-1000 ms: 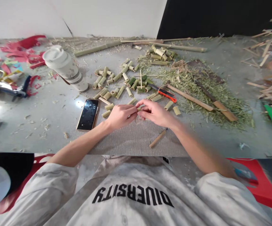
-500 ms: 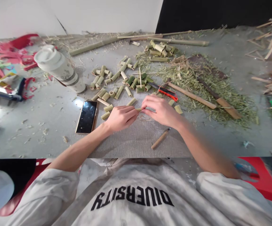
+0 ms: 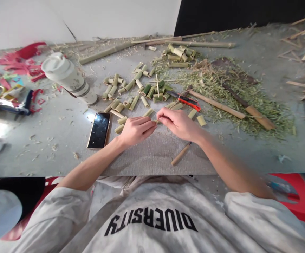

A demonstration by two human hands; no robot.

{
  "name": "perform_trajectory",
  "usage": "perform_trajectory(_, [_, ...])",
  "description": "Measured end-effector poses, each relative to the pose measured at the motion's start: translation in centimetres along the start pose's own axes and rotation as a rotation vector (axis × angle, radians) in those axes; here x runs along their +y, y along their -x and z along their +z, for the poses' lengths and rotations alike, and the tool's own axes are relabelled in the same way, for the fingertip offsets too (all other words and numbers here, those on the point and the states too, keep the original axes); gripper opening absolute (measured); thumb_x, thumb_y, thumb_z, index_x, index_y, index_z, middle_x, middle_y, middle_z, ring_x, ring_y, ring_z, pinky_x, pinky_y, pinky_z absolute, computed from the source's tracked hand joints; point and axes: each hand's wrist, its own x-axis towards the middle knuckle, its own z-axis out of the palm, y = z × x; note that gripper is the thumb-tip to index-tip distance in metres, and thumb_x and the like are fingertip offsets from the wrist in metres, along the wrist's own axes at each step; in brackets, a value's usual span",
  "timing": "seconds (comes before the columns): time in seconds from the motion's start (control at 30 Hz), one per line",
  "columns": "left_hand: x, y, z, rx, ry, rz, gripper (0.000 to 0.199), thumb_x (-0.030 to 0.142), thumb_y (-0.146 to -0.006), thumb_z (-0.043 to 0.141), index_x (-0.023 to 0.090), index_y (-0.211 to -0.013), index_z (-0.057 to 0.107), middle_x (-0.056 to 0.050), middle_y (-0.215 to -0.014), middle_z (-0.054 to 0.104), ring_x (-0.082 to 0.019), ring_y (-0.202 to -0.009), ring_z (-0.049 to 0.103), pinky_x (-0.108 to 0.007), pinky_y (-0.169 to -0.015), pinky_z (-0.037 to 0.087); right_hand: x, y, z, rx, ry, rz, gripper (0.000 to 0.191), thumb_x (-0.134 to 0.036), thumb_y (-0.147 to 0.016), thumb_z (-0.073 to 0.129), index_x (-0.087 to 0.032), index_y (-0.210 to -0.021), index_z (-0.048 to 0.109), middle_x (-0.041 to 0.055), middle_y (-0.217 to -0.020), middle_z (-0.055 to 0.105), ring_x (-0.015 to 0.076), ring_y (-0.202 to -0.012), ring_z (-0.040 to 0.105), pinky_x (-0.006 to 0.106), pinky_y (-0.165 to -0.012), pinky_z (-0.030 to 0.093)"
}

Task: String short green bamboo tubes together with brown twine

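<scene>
My left hand (image 3: 138,130) is closed, with the small end of a bamboo piece (image 3: 156,122) showing at its fingertips. Most of that piece is hidden by the fingers. Close against it, my right hand (image 3: 177,122) pinches thumb and forefinger on a thin tan strand that looks like twine; its detail is too small to be sure. Short cut bamboo tubes (image 3: 134,103) lie just beyond both hands. A small wooden-handled tool (image 3: 181,154) rests on the table below my right hand. The orange utility knife (image 3: 188,103) lies beyond that hand.
A phone (image 3: 98,130) and a lidded paper cup (image 3: 69,75) stand to the left. Right of centre are green shavings (image 3: 265,105) with a wooden-handled blade (image 3: 259,117). Long bamboo poles (image 3: 110,51) lie along the back. Red scraps (image 3: 23,61) are at far left.
My right fingertips have curled in and drawn closer to the left hand's fingertips. The left hand keeps its grip. The view has shifted slightly.
</scene>
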Motion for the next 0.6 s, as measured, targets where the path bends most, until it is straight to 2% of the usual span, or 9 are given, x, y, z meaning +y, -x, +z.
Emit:
perform_trajectory(0.13, [0.0,-0.2,0.0,0.063,0.020,0.033,0.025,0.026,-0.115,0.063,0.019,-0.093,0.072,0.000,-0.077,0.072,-0.011,-0.063,0.064,-0.027,-0.063,0.047,0.7,0.0,-0.4,-0.026,0.025,0.013,0.017,-0.031,-0.118,0.053,-0.023,-0.104,0.060,-0.0047,-0.078,0.054,0.0126,-0.065,0.047,0.029,-0.067,0.033])
perform_trajectory(0.27, [0.1,-0.4,-0.3,0.073,0.037,0.003,0.021,0.023,-0.115,0.063,0.019,-0.096,0.072,0.000,-0.079,0.073,-0.011,-0.063,0.063,-0.027,-0.063,0.047,1.4,0.1,-0.7,-0.038,0.094,0.010,0.017,-0.029,-0.116,0.056,-0.022,-0.102,0.061,-0.0046,-0.075,0.054,0.0130,-0.066,0.049,0.029,-0.068,0.033])
perform_trajectory(0.4, [0.1,-0.4,-0.4,0.061,0.045,-0.001,0.019,0.018,-0.113,0.061,0.018,-0.098,0.072,-0.001,-0.080,0.073,-0.012,-0.064,0.062,-0.027,-0.062,0.046,1.6,0.3,-0.4,-0.081,0.190,-0.021,0.018,-0.024,-0.115,0.051,-0.021,-0.101,0.061,0.0009,-0.087,0.065,0.0160,-0.077,0.057,0.030,-0.074,0.037])
perform_trajectory(0.5, [0.0,-0.2,-0.2,0.041,0.052,-0.010,0.021,0.017,-0.112,0.058,0.018,-0.097,0.072,-0.002,-0.080,0.071,-0.012,-0.064,0.061,-0.027,-0.062,0.046,1.7,0.3,0.1,-0.058,0.128,-0.034,0.008,-0.028,-0.113,0.061,-0.021,-0.114,0.065,0.0052,-0.103,0.074,0.0198,-0.090,0.068,0.031,-0.081,0.045])
perform_trajectory(0.6, [0.0,-0.1,-0.1,0.036,0.054,-0.021,0.022,0.018,-0.112,0.058,0.018,-0.096,0.073,-0.001,-0.078,0.070,-0.012,-0.063,0.060,-0.026,-0.060,0.044,1.9,0.3,0.6,-0.042,0.010,-0.031,0.024,-0.029,-0.107,0.074,-0.023,-0.129,0.066,0.0046,-0.108,0.079,0.0220,-0.099,0.076,0.031,-0.086,0.051])
